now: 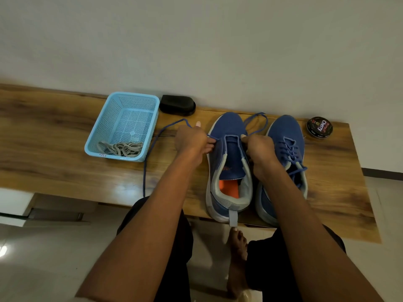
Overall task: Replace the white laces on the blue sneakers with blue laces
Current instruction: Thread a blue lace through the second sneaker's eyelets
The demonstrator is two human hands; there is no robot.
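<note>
Two blue sneakers stand side by side on the wooden bench. The left sneaker (229, 162) has bare eyelets except for a blue lace (150, 147) through its front ones. My left hand (192, 142) pinches that lace at the shoe's left side; its long end trails left and over the bench's front edge. My right hand (259, 149) grips the lace's other end at the right eyelets, and this end loops past the toe. The right sneaker (285, 164) is laced in blue. The white laces (122, 148) lie in a light blue basket (102, 125).
A black shoe brush (177, 105) sits behind the basket by the wall. A round tin of shoe polish (319, 127) stands at the far right of the bench (54, 153). My bare foot (237, 258) is on the tiled floor below.
</note>
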